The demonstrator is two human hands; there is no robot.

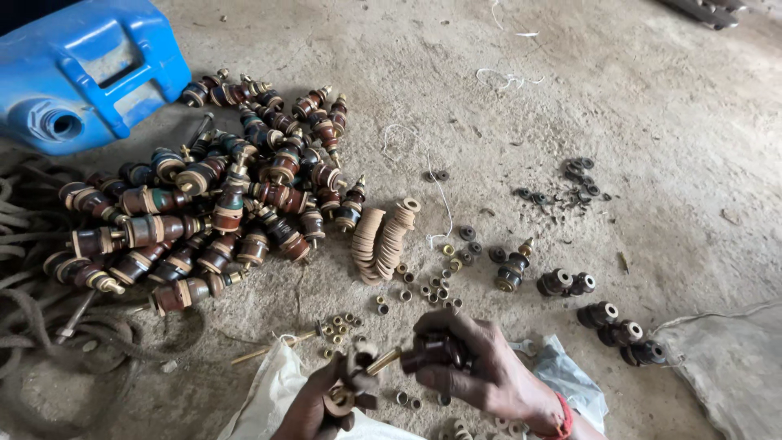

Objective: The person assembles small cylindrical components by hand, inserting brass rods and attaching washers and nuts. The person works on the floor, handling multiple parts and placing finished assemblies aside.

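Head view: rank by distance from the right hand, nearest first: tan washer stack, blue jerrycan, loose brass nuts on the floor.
From the right hand:
1. loose brass nuts, on the floor just above the hand.
2. tan washer stack, farther up, slightly left.
3. blue jerrycan, far top-left corner, beyond the pile of brown insulator assemblies.

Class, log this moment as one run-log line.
left hand: holds brass rod | right hand: grips dark insulator on rod | nearby: insulator pile, washer stack

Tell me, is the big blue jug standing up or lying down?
Lying down. The blue jug rests on its side on the ground, its handle facing up and its round spout pointing sideways, not up.
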